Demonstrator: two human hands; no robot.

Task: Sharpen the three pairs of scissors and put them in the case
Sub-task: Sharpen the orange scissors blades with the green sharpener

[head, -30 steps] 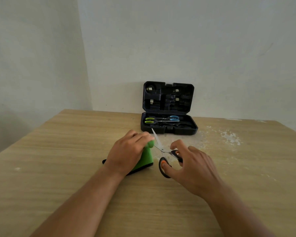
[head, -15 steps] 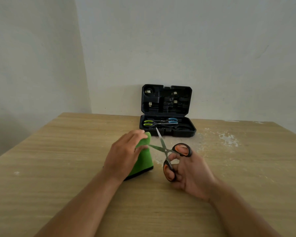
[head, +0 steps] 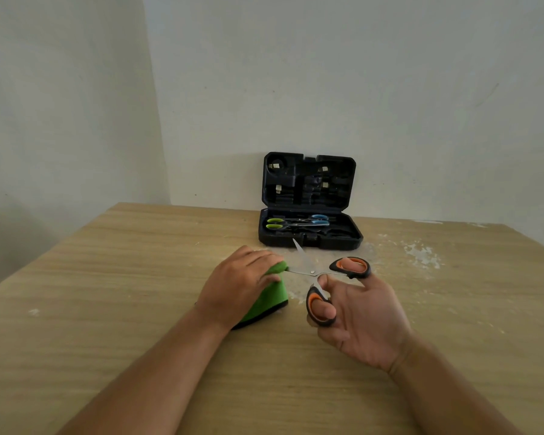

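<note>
head view: the left hand (head: 239, 284) gripped the green sharpener (head: 269, 301) on the wooden table (head: 107, 293). the right hand (head: 358, 321) held the orange scissors (head: 324, 277), blades spread, one blade at the sharpener's top. far behind, the open black case (head: 310, 240) held green-handled scissors (head: 277, 223) and blue-handled scissors (head: 319, 219).

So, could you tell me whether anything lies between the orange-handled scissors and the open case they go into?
Nothing visible does. The orange-handled scissors are in the right hand, and only bare table lies between them and the open case. The green sharpener under the left hand sits off to the side.
</note>
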